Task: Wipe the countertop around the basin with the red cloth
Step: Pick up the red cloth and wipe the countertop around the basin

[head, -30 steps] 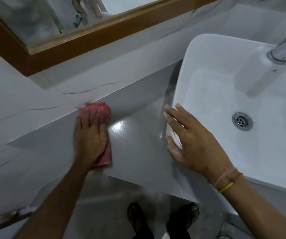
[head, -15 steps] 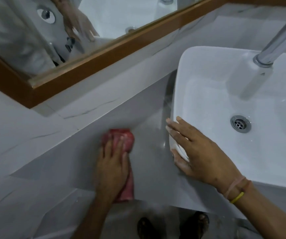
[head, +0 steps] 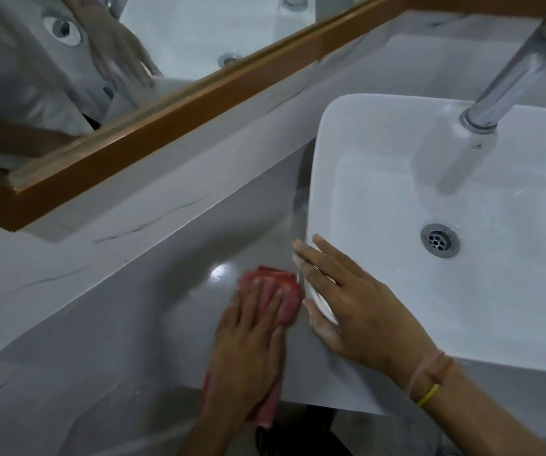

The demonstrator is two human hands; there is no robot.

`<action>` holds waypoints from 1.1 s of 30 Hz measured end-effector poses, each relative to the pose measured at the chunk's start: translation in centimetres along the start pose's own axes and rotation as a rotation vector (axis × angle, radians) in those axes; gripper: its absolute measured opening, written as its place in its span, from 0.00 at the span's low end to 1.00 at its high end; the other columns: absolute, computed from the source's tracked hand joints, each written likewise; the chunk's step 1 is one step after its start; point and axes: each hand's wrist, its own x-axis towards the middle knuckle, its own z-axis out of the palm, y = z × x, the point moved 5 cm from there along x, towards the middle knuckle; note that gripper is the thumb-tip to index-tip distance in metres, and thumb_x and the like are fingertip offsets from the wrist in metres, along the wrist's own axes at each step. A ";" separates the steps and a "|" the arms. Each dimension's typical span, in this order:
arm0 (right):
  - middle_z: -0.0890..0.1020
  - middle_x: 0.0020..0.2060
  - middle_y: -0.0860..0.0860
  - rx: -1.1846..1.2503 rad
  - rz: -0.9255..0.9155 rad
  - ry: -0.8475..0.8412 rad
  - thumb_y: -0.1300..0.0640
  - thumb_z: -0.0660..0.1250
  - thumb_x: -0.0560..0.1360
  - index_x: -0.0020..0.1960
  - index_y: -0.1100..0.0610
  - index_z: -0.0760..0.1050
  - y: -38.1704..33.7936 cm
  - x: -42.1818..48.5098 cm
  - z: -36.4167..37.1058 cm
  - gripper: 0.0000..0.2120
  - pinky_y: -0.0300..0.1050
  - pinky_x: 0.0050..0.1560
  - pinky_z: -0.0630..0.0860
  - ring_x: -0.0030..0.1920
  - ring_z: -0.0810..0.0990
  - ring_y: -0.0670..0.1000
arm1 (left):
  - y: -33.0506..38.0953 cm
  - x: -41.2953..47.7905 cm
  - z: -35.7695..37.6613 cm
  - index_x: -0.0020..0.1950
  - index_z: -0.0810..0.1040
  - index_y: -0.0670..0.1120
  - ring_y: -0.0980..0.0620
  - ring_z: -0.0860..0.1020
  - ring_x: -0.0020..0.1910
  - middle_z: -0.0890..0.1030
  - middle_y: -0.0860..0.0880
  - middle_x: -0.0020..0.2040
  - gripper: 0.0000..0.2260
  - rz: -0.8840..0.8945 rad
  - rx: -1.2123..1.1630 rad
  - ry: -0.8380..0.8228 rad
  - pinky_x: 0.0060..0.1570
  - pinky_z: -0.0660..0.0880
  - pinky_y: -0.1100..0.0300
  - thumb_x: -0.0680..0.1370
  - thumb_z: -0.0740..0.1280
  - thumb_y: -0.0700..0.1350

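red cloth [head: 281,291] crumpled, pressed flat on glossy grey countertop [head: 173,311], far end just beside white basin [head: 380,133] left wall, near end hanging past counter front edge. basin rectangular, sits on countertop.

Most of the red cloth [head: 281,291] lies hidden under the left hand [head: 248,350]; only its bunched front and a strip at the table's [head: 153,311] front edge show. The right hand [head: 357,311] covers the basin's [head: 396,103] near corner. The tap [head: 515,77] runs out past the top right edge. The hand reflected in the mirror [head: 199,24] is smeared with blur.
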 end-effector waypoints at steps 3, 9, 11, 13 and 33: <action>0.76 0.66 0.59 -0.035 -0.024 0.008 0.57 0.67 0.71 0.64 0.65 0.75 0.0 0.0 0.0 0.23 0.48 0.69 0.68 0.69 0.72 0.59 | -6.5 0.7 -1.3 0.77 0.55 0.51 0.42 0.54 0.78 0.61 0.44 0.78 0.24 -0.170 0.078 0.021 0.73 0.60 0.44 0.81 0.48 0.53; 0.75 0.68 0.58 0.003 -0.010 0.014 0.56 0.68 0.70 0.66 0.65 0.73 0.1 -0.1 0.5 0.26 0.49 0.66 0.71 0.70 0.70 0.59 | -7.5 10.3 -2.6 0.78 0.47 0.47 0.41 0.43 0.78 0.51 0.40 0.79 0.27 -0.468 0.166 0.049 0.76 0.45 0.44 0.80 0.42 0.53; 0.75 0.68 0.59 0.004 -0.014 0.015 0.56 0.67 0.71 0.66 0.65 0.73 0.1 -0.2 0.5 0.25 0.50 0.66 0.71 0.70 0.71 0.60 | -4.1 9.6 -1.3 0.78 0.42 0.47 0.40 0.39 0.78 0.46 0.40 0.79 0.28 -0.393 0.179 -0.009 0.76 0.44 0.43 0.80 0.42 0.54; 0.75 0.68 0.59 0.006 -0.007 0.012 0.57 0.67 0.71 0.65 0.66 0.73 0.0 -0.2 0.5 0.25 0.51 0.66 0.73 0.70 0.70 0.60 | -0.8 6.9 -0.3 0.78 0.41 0.48 0.41 0.37 0.77 0.44 0.42 0.80 0.28 -0.300 0.151 -0.063 0.76 0.43 0.44 0.80 0.44 0.55; 0.74 0.59 0.59 0.421 1.051 -0.074 0.42 0.66 0.74 0.66 0.63 0.67 -7.5 -7.4 10.6 0.31 0.46 0.63 0.69 0.61 0.72 0.56 | -4.9 5.3 -4.2 0.54 0.78 0.38 0.39 0.81 0.52 0.82 0.40 0.53 0.24 -0.988 -0.651 -0.177 0.52 0.80 0.45 0.67 0.75 0.53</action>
